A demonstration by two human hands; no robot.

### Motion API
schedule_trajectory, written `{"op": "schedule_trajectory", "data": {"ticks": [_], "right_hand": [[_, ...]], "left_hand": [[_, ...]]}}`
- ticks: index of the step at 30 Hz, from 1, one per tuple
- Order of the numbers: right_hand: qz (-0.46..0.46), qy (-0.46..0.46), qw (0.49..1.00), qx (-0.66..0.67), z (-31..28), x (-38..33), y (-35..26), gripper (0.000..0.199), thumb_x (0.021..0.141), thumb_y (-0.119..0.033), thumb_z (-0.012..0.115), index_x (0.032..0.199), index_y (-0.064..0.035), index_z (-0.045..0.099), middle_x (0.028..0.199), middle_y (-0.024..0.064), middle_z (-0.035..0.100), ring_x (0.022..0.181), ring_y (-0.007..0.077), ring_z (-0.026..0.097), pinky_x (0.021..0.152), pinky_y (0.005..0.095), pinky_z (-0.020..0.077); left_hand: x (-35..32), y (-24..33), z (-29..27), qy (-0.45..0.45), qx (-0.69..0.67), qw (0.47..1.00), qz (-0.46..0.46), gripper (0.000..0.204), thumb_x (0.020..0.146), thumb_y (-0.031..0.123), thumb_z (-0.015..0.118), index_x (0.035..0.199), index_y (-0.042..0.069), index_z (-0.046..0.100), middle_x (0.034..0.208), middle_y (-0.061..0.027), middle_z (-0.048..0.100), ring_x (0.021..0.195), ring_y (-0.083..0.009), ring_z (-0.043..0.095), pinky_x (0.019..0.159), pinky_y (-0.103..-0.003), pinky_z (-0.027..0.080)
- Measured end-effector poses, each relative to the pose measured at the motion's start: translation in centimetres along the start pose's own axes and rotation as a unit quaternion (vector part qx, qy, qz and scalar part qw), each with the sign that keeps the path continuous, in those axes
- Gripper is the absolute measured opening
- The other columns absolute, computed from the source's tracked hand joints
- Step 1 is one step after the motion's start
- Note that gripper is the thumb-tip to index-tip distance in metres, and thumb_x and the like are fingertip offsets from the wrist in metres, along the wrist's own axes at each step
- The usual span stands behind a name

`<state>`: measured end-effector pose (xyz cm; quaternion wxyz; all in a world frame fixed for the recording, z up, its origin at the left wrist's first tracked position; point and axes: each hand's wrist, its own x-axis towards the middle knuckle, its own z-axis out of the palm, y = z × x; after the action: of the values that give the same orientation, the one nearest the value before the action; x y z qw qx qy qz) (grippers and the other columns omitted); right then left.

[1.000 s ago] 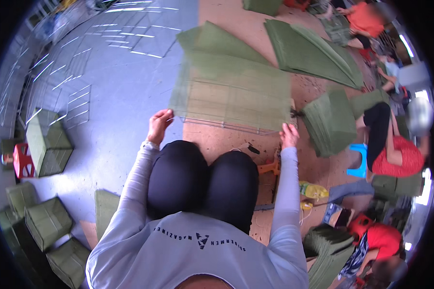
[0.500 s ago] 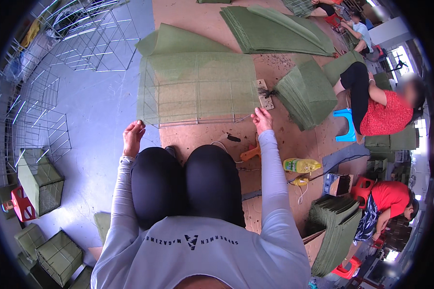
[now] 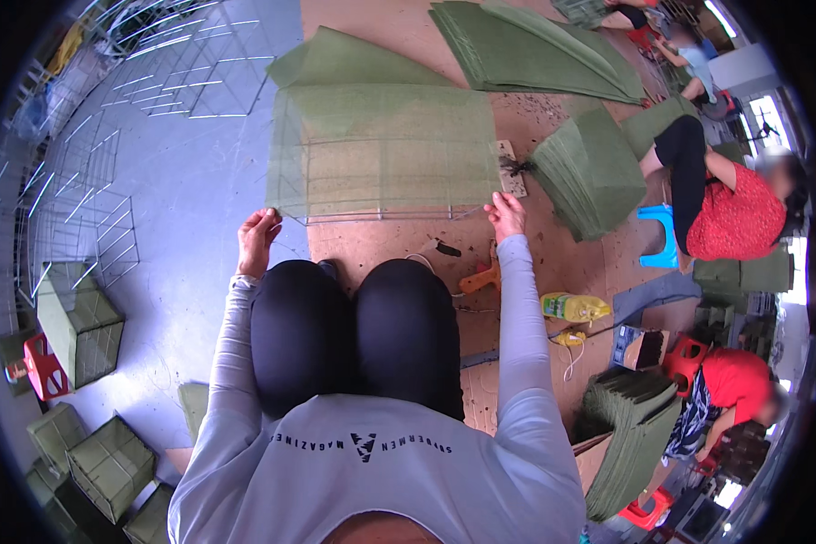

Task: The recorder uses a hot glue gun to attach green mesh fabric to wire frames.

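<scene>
A thin green mesh sheet (image 3: pixel 390 145) is stretched over a wire frame (image 3: pixel 381 216) in front of my knees. My left hand (image 3: pixel 259 240) pinches the sheet's near left corner between thumb and fingers. At the near right corner, my right hand (image 3: pixel 506 216) also has its fingers closed on the mesh. The wires show through the sheet, and the frame's front wire lies just below its near edge. Behind it rests another, folded green sheet (image 3: pixel 354 62).
Stacked green sheets (image 3: pixel 589 172) lie to the right, beside a small board (image 3: pixel 511 170) with black strands. Nearer are an orange tool (image 3: pixel 480 281) and a yellow bottle (image 3: pixel 575 308). Wire frames (image 3: pixel 190 82) stand at the left, covered boxes (image 3: pixel 80 331) below them. Co-workers (image 3: pixel 734 213) sit right.
Both hands still hold the mesh corners. They appear slightly higher and further right in the picture, but the whole scene has shifted a little too.
</scene>
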<state>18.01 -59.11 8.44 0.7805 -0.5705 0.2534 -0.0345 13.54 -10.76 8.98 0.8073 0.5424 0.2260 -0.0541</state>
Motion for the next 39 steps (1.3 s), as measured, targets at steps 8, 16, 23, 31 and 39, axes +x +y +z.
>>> {"op": "schedule_trajectory", "data": {"ticks": [8, 16, 23, 31, 39], "right_hand": [[0.005, 0.012, 1.000, 0.011, -0.2, -0.4, 0.1, 0.020, 0.079, -0.011, 0.063, 0.095, -0.0047, 0.052, 0.078, 0.0019, 0.055, 0.058, 0.0120, 0.057, 0.043, 0.0197, 0.0363], [-0.011, 0.007, 1.000, -0.022, -0.4, 0.4, -0.3, 0.015, 0.081, -0.014, 0.062, 0.090, -0.0092, 0.051, 0.075, -0.0016, 0.054, 0.059, 0.0099, 0.056, 0.045, 0.0185, 0.0358], [-0.016, 0.017, 0.999, -0.024, -0.6, -0.2, -0.1, 0.023, 0.079, -0.011, 0.064, 0.097, -0.0030, 0.051, 0.077, 0.0020, 0.055, 0.057, 0.0118, 0.057, 0.042, 0.0184, 0.0358], [0.005, 0.001, 1.000, -0.014, -0.5, -0.5, 0.1, 0.012, 0.083, -0.015, 0.061, 0.088, -0.0101, 0.051, 0.071, -0.0024, 0.052, 0.060, 0.0102, 0.057, 0.045, 0.0187, 0.0345], [-0.006, 0.008, 1.000, -0.028, -0.5, -0.5, 0.1, 0.016, 0.082, -0.013, 0.061, 0.091, -0.0065, 0.051, 0.075, -0.0007, 0.054, 0.059, 0.0113, 0.058, 0.044, 0.0184, 0.0351]], "left_hand": [[-0.1, 0.1, 0.6, -0.003, 0.013, 1.000, -0.004, 0.009, 0.083, 0.018, 0.059, 0.081, 0.009, 0.058, 0.075, 0.0017, 0.057, 0.072, -0.0081, 0.055, 0.068, -0.022, 0.045], [-0.1, 1.0, 1.0, -0.003, 0.022, 1.000, -0.006, 0.010, 0.083, 0.019, 0.059, 0.079, 0.009, 0.058, 0.074, 0.0016, 0.057, 0.071, -0.0078, 0.055, 0.067, -0.021, 0.044], [-0.1, 0.5, 1.1, -0.003, 0.019, 1.000, 0.009, 0.010, 0.083, 0.018, 0.060, 0.081, 0.007, 0.058, 0.075, 0.0008, 0.058, 0.070, -0.0083, 0.055, 0.067, -0.021, 0.045], [-0.1, -0.1, 0.7, 0.005, 0.021, 0.999, 0.024, 0.009, 0.081, 0.014, 0.061, 0.080, 0.006, 0.059, 0.074, 0.0003, 0.058, 0.068, -0.0089, 0.055, 0.066, -0.022, 0.046], [0.1, -0.3, 0.9, 0.015, 0.032, 0.999, 0.038, 0.009, 0.081, 0.014, 0.061, 0.079, 0.006, 0.058, 0.074, 0.0003, 0.058, 0.067, -0.0090, 0.055, 0.066, -0.022, 0.046]]}}
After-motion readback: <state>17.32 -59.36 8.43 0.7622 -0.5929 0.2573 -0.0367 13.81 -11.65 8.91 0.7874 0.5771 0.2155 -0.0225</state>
